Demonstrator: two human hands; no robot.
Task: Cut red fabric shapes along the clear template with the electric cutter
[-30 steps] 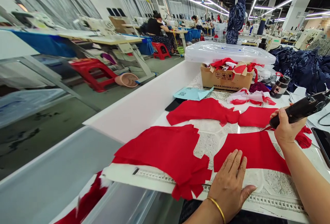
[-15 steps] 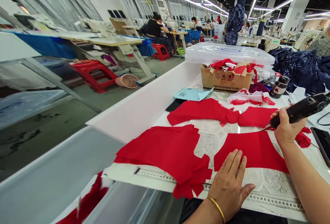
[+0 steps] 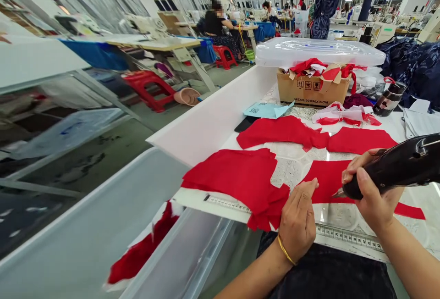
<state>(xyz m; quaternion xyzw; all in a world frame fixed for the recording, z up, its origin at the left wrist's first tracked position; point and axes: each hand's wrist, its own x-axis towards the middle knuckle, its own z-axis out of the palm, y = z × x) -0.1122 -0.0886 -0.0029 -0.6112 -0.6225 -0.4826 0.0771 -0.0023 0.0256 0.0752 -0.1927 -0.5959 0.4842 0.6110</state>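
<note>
My right hand [image 3: 369,196] grips a black electric cutter [image 3: 402,166], whose tip touches the near left part of a red fabric piece [image 3: 332,177] on the white table [image 3: 213,124]. My left hand [image 3: 298,220], with a gold bangle on the wrist, rests on the table edge with its fingertips on the same red piece's left corner, fingers held together. To the left of that hand lies a stack of cut red pieces [image 3: 240,177]. Along the front edge of the table runs a measuring tape [image 3: 347,237].
Farther back lie more red pieces [image 3: 282,131], a blue paper [image 3: 266,110], a cardboard box of scraps [image 3: 312,89] under a clear plastic lid [image 3: 316,51], and a dark bottle [image 3: 390,99]. Red scraps [image 3: 140,253] hang below the table. People sit at sewing stations beyond red stools [image 3: 146,88].
My right hand has brought the cutter nearer and left, onto the near red piece. My left hand has shifted from lying flat to fingertips on the fabric corner. The view moved closer.
</note>
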